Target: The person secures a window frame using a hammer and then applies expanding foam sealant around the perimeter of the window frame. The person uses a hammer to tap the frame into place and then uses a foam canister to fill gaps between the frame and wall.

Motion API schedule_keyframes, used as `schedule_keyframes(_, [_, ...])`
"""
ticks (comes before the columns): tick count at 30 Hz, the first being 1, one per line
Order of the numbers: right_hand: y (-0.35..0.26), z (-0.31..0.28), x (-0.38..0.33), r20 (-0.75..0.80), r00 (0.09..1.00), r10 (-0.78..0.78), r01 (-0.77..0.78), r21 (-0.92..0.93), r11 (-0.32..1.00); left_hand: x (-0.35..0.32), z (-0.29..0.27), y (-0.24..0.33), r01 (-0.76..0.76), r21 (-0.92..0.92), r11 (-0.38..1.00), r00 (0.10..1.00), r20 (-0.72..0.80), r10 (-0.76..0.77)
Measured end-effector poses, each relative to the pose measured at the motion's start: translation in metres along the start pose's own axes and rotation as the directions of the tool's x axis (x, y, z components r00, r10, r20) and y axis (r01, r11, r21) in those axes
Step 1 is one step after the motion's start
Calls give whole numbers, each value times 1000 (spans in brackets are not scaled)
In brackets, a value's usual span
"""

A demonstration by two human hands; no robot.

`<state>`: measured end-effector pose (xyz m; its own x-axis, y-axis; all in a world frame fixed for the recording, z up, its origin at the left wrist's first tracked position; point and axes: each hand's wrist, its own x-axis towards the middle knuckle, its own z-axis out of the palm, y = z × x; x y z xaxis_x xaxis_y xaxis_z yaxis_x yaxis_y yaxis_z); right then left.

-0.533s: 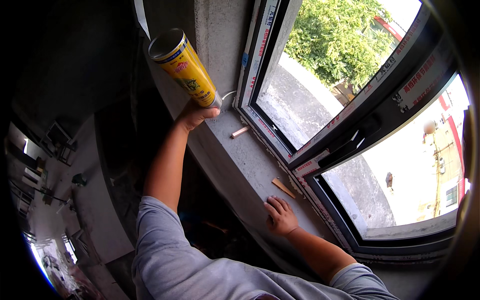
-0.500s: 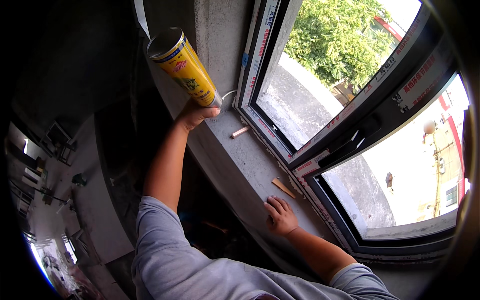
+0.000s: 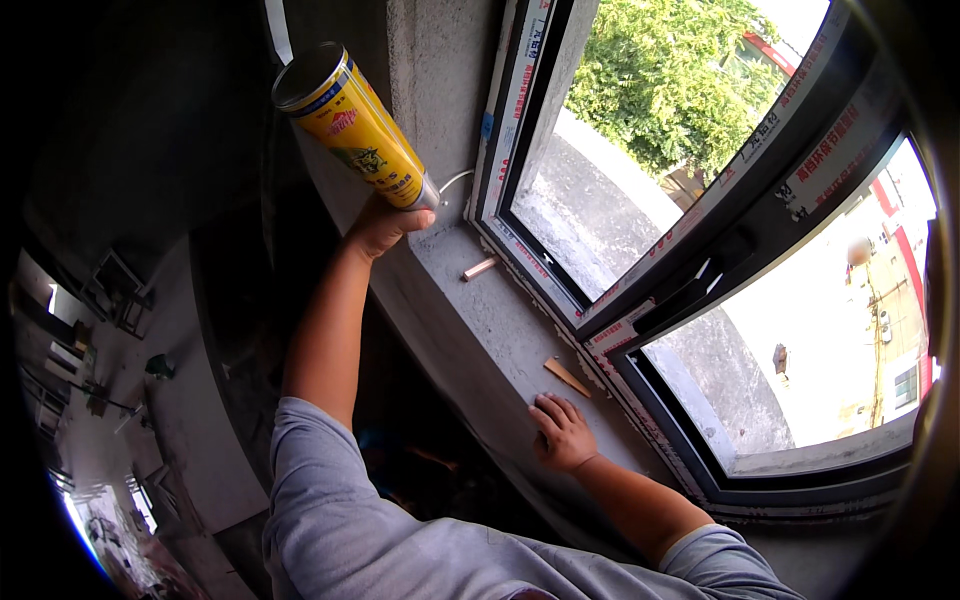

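My left hand (image 3: 385, 230) is closed around the lower end of a yellow spray foam can (image 3: 372, 148). The can is held upside down and tilted, its hollow metal base facing up and left. From its lower end a thin pale tube (image 3: 458, 180) curves to the corner where the wall meets the window frame (image 3: 488, 195). My right hand (image 3: 563, 432) rests on the concrete sill (image 3: 480, 310), fingers apart and slightly bent, holding nothing. A thin wooden wedge (image 3: 567, 376) lies just beyond its fingertips.
A short wooden block (image 3: 481, 268) lies on the sill against the frame. The dark window has a handle (image 3: 690, 295) and taped strips; a tree (image 3: 660, 85) shows outside. A rough concrete wall (image 3: 440, 80) stands beside the can. Frames and clutter (image 3: 120, 290) sit far left.
The can's raised base has shifted a little left and up, and my left hand has moved slightly left with it. My right hand stays in place on the sill.
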<state>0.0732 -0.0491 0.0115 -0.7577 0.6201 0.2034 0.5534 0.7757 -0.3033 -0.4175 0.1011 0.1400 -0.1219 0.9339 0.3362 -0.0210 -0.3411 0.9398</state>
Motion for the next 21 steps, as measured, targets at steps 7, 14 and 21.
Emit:
schedule_keyframes(7, [3, 0, 0, -10, 1000, -23, 23, -7, 1000, 4, -1, 15, -14, 6, 1000, 1000, -19, 14])
schedule_keyframes(14, [2, 1, -1, -9, 1000, -17, 17, 4, 1000, 16, 2, 42, -66, 40, 997, 998, -11, 67])
schedule_keyframes(21, [3, -1, -1, -11, 1000, -13, 13, 15, 1000, 27, 7, 75, -142, 27, 990, 990, -16, 142])
